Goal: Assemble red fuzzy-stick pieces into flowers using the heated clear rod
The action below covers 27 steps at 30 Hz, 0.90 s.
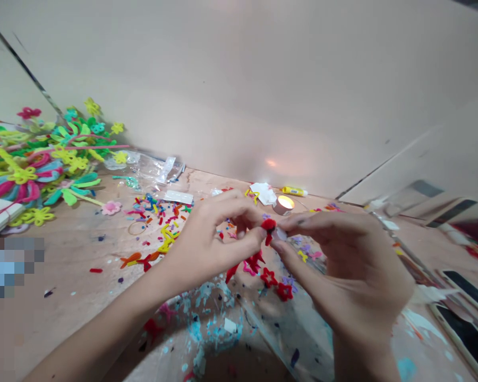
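The small red felt piece lies midway between the left hand and right hand, both fingertip-gripping it, long axis near upright, directly above the red felt stars on the clear plastic sheet.

Upper left of the frame: matt foam flowers with fuzzy chenille stems. Centre: soft red chenille tuft. Beyond it, a glossy yellow plastic glue stick and a shiny metal tealight cup. Upper centre: crinkled clear plastic bag. Bottom centre: smooth, paint-flecked clear plastic sheet. Beneath all: matt, rough wooden desk.
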Each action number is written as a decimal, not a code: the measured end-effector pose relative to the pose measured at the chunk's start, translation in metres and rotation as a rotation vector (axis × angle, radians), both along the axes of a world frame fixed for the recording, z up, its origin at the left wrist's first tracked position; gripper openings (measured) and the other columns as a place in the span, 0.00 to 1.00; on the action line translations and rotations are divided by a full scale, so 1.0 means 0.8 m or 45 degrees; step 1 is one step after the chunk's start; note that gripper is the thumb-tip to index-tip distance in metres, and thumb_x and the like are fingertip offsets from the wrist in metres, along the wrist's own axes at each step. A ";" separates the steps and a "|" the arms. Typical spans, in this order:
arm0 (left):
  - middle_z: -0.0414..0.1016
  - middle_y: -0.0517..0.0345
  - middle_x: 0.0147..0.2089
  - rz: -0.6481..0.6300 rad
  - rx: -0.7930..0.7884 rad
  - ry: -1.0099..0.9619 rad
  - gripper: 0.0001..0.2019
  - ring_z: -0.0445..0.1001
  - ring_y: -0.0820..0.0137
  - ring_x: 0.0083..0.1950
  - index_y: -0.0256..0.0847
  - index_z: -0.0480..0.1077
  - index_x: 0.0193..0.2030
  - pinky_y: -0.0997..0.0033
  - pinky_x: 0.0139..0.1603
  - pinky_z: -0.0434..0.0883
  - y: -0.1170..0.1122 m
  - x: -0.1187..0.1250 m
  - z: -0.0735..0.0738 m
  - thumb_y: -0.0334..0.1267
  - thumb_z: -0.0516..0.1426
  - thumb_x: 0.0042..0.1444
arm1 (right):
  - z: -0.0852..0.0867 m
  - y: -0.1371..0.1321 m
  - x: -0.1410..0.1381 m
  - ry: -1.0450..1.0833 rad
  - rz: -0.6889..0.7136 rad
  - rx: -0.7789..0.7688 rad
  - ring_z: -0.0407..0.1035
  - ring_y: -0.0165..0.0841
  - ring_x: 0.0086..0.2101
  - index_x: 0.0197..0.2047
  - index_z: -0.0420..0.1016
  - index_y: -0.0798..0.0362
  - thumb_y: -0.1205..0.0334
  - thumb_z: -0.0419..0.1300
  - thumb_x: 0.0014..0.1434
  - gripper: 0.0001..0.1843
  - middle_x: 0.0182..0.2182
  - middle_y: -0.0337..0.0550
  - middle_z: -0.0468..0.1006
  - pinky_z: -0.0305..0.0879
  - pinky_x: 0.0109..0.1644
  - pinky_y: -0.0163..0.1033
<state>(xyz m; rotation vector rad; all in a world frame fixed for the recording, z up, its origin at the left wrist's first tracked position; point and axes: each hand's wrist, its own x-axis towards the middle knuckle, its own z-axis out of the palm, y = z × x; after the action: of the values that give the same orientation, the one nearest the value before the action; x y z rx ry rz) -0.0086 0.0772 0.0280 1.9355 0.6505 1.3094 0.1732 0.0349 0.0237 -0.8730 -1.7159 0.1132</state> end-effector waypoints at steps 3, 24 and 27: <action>0.71 0.64 0.30 0.009 0.012 -0.002 0.07 0.69 0.76 0.33 0.39 0.74 0.31 0.75 0.36 0.67 0.001 0.001 -0.003 0.23 0.59 0.54 | 0.002 -0.003 0.001 -0.048 -0.035 -0.057 0.76 0.37 0.44 0.47 0.74 0.46 0.75 0.70 0.52 0.21 0.40 0.38 0.79 0.78 0.50 0.49; 0.70 0.64 0.27 0.053 -0.088 0.023 0.07 0.68 0.76 0.30 0.38 0.70 0.26 0.72 0.35 0.65 0.009 0.001 -0.004 0.27 0.59 0.54 | 0.009 0.006 0.014 0.169 -0.070 -0.010 0.76 0.36 0.45 0.49 0.72 0.48 0.77 0.68 0.53 0.23 0.43 0.41 0.77 0.76 0.51 0.45; 0.71 0.64 0.28 0.000 -0.164 0.017 0.07 0.69 0.76 0.31 0.39 0.70 0.28 0.72 0.35 0.66 0.008 0.002 -0.005 0.30 0.59 0.56 | 0.008 0.003 0.010 0.128 -0.037 -0.012 0.76 0.38 0.45 0.48 0.73 0.48 0.77 0.68 0.53 0.23 0.43 0.41 0.77 0.77 0.51 0.48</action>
<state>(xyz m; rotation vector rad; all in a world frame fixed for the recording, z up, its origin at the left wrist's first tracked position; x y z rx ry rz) -0.0073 0.0836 0.0240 1.8417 0.7235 1.2249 0.1812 0.0376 0.0300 -0.8846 -1.6099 0.1435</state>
